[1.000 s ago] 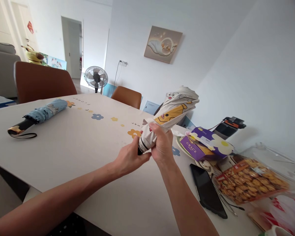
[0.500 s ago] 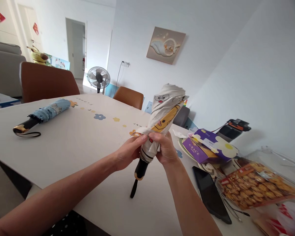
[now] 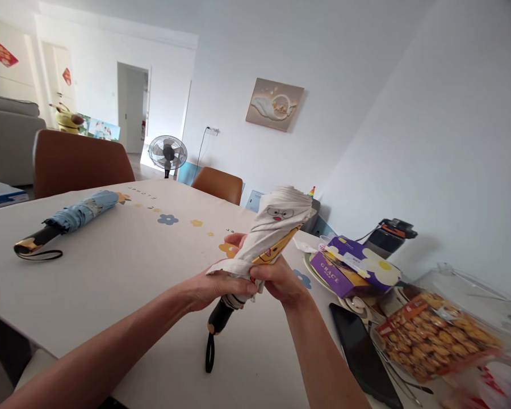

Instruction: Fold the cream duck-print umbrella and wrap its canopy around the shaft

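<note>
Both hands grip a folded white umbrella [image 3: 276, 218] with cartoon faces printed on its cloth. It tilts over the table, its top away from me and its black handle [image 3: 220, 316] pointing down toward me, a strap loop hanging from the end. My left hand [image 3: 215, 287] wraps the lower canopy from the left, thumb across the front and some fingers behind. From the right, my right hand [image 3: 283, 278] closes round the same part, thumb on the cloth. A second umbrella, light blue [image 3: 83, 213] and folded, lies at the table's left.
The white flowered tablecloth [image 3: 153, 267] covers the table. To the right are a purple box [image 3: 330, 272], a black phone [image 3: 361, 352], a bag of cookies [image 3: 438, 329] and a dark bottle [image 3: 383, 238]. Brown chairs [image 3: 83, 162] and a fan [image 3: 167, 152] stand beyond.
The white umbrella has moved lower and tilts more to the right. My left thumb now lies further across the lower cloth, with left fingers showing behind it. The camera view has tipped upward.
</note>
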### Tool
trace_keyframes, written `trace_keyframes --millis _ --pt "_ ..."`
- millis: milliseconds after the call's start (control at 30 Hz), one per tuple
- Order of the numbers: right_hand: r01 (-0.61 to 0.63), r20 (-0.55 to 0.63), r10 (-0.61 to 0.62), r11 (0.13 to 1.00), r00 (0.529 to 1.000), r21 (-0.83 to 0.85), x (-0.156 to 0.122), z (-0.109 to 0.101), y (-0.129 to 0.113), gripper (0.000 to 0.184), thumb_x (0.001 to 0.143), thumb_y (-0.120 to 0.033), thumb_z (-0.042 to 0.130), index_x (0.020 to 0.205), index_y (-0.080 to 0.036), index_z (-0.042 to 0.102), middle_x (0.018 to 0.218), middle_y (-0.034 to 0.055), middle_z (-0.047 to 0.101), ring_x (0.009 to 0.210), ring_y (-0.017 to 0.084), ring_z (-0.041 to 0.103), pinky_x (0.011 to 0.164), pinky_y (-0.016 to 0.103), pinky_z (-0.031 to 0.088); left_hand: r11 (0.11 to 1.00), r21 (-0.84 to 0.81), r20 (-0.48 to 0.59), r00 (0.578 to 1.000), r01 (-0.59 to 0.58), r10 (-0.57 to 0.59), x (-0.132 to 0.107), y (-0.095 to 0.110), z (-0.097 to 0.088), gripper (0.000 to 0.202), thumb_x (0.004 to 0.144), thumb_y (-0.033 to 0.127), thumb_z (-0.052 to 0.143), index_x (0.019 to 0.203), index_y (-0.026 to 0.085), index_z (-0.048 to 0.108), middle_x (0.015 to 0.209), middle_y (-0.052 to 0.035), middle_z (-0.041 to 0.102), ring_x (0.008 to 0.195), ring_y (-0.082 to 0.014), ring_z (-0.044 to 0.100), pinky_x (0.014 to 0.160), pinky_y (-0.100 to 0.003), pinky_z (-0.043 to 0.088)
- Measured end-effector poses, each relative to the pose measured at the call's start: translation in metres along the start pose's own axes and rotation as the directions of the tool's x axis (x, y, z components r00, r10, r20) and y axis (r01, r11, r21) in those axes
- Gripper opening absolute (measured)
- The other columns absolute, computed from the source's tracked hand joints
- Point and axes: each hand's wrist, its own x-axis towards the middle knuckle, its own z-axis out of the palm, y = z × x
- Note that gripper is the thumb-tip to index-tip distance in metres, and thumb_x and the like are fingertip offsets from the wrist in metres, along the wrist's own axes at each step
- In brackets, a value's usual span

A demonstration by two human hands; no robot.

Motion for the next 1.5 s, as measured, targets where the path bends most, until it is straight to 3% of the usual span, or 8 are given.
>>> trace_keyframes --millis 200,333,500,900,1033,1167,1367,1500 --pt "-0.071 0.018 0.071 0.997 0.997 0.008 0.002 -0.005 0.003 0.049 0.063 -0.02 0.067 0.112 -0.018 0.062 0.098 0.0072 0.067 0.077 0.022 0.063 0.06 0.032 0.052 1.0 0.022 -0.049 0.999 0.004 -0.003 0.005 -0.007 0.005 0.022 0.069 0.028 0.062 0.086 0.014 0.058 0.075 -0.0035 0.058 0.066 -0.0136 0.058 0.061 -0.027 0.047" --pt "-0.013 -0.148 0.017 1.0 0.989 0.024 0.005 -0.016 0.003 0.038 0.065 -0.021 0.069 0.103 -0.013 0.065 0.098 0.0097 0.067 0.089 0.024 0.062 0.078 0.037 0.05 0.994 -0.027 -0.166 0.981 0.102 -0.105 0.015 -0.02 0.004 0.018 0.067 0.026 0.061 0.078 0.015 0.052 0.059 0.0012 0.052 0.045 -0.0086 0.048 0.045 -0.023 0.041" --pt "0.198 -0.521 -0.275 0.96 0.808 -0.199 -0.003 -0.028 -0.023 0.059 0.063 -0.021 0.074 0.119 -0.026 0.055 0.119 0.0036 0.059 0.106 0.021 0.056 0.087 0.033 0.047 0.99 -0.01 -0.17 0.975 0.143 -0.143 0.014 -0.027 0.006 0.026 0.062 0.024 0.066 0.081 0.017 0.051 0.061 0.0027 0.051 0.045 -0.0069 0.044 0.042 -0.021 0.036" --pt "0.034 -0.24 -0.39 0.58 0.889 -0.814 -0.034 -0.031 -0.072 0.01 0.071 -0.022 0.068 0.079 -0.026 0.071 0.122 0.0014 0.055 0.109 0.022 0.051 0.084 0.034 0.043 0.964 0.179 -0.093 0.979 0.196 -0.181 0.005 -0.016 0.011 0.019 0.061 0.022 0.064 0.073 0.016 0.05 0.062 0.0017 0.048 0.05 -0.0066 0.038 0.047 -0.022 0.033" --pt "-0.042 -0.297 -0.336 0.597 0.894 -0.801 -0.035 -0.029 -0.077 0.004 0.074 -0.026 0.065 0.075 -0.023 0.067 0.114 0.0026 0.059 0.095 0.02 0.056 0.074 0.031 0.043 0.962 0.256 -0.02 0.996 0.092 -0.09 0.002 -0.011 0.011 0.019 0.06 0.019 0.062 0.075 0.016 0.05 0.063 0.0025 0.046 0.051 -0.0062 0.035 0.047 -0.021 0.03" --pt "-0.104 -0.432 -0.39 0.633 0.813 -0.767 -0.031 -0.026 -0.069 0.012 0.076 -0.032 0.062 0.074 -0.02 0.063 0.097 0.0019 0.063 0.082 0.017 0.057 0.069 0.028 0.042 0.927 0.376 -0.028 0.999 -0.014 0.027 0.001 -0.006 0.015 0.017 0.063 0.02 0.059 0.079 0.017 0.053 0.066 0.0021 0.048 0.054 -0.0072 0.036 0.047 -0.02 0.031" --pt "-0.229 -0.608 -0.332 0.714 0.721 -0.661 -0.014 -0.038 -0.058 0.028 0.074 -0.046 0.06 0.069 -0.019 0.061 0.069 0.0013 0.062 0.06 0.015 0.054 0.055 0.027 0.041 0.96 0.154 0.022 0.97 0.234 -0.241 0.005 -0.021 0.015 0.019 0.06 0.018 0.058 0.076 0.015 0.049 0.061 0.0024 0.046 0.046 -0.0068 0.039 0.04 -0.02 0.033" --pt "-0.098 -0.593 -0.39 0.774 0.705 -0.625 -0.018 -0.041 -0.072 0.036 0.082 -0.053 0.048 0.081 -0.02 0.063 0.085 0.0047 0.067 0.077 0.018 0.062 0.068 0.031 0.048 0.954 -0.076 0.192 0.943 0.292 -0.273 0.006 -0.024 0.011 0.031 0.06 0.02 0.061 0.089 0.014 0.05 0.067 0.0 0.052 0.04 -0.0075 0.045 0.034 -0.02 0.034"
